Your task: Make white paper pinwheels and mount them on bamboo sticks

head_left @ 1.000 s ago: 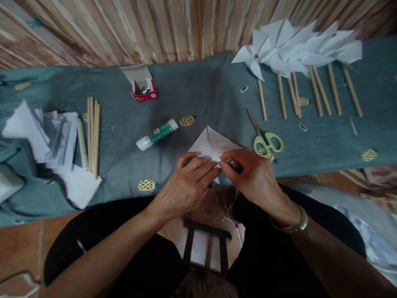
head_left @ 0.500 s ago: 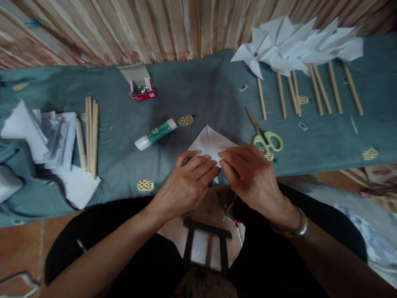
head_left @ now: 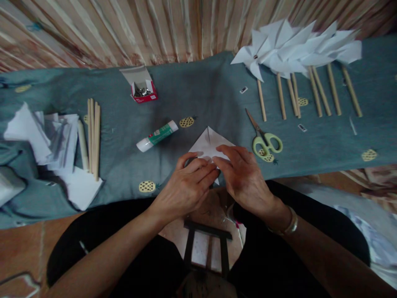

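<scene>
A square of white paper (head_left: 208,140) with cut or crease lines lies at the table's front edge, one corner pointing away from me. My left hand (head_left: 189,182) has its fingers curled and pressed on the near part of the paper. Against the paper's right side, my right hand (head_left: 243,169) presses with bent fingers. Both hands' fingertips meet near the paper's centre and partly hide it. Close by on the left lies a green and white glue stick (head_left: 158,135). Scissors with light green handles (head_left: 266,145) rest to the right.
Finished white paper pinwheels (head_left: 291,49) on wooden sticks lie at the back right. An open red box (head_left: 145,93) holds small metal pieces. Several wooden sticks (head_left: 93,140) and a stack of white papers (head_left: 58,136) lie left on the green tablecloth (head_left: 118,165).
My right hand has shifted left, its fingers moving further over the paper toward the centre. My left hand stays nearly in place on the paper.
</scene>
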Demonstrator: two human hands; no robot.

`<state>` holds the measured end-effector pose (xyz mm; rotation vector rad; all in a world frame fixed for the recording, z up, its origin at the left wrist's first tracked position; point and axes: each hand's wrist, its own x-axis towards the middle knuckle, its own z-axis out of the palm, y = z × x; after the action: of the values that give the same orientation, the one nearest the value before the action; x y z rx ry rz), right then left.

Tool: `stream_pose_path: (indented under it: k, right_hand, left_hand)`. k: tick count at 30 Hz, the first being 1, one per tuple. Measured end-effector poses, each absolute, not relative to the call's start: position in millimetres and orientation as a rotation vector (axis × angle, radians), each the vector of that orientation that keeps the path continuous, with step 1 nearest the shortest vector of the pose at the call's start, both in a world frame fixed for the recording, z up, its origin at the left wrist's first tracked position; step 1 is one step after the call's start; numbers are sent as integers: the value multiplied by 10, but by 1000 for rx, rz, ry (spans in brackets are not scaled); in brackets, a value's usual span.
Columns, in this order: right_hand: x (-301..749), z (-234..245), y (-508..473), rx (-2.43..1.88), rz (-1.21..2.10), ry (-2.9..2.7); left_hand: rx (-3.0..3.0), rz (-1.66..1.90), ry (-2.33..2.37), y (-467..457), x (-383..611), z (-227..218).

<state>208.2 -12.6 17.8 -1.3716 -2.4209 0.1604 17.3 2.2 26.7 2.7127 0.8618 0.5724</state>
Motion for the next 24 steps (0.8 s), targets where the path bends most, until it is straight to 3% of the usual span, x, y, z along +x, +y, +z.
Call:
stream_pose_path:
  k: [7, 14, 24]
  right_hand:
    - [2005, 100, -139, -1317, 125, -2398]
    - [2142, 205, -40, -1349, 395, -2174]
    - [2295, 276, 76, -1526, 434, -2052]
  left_hand:
    - [2722, 719, 877, 24, 148, 269]
    - [2727, 729, 888, 24, 138, 263]
    - [2734, 754, 931, 118, 8, 196]
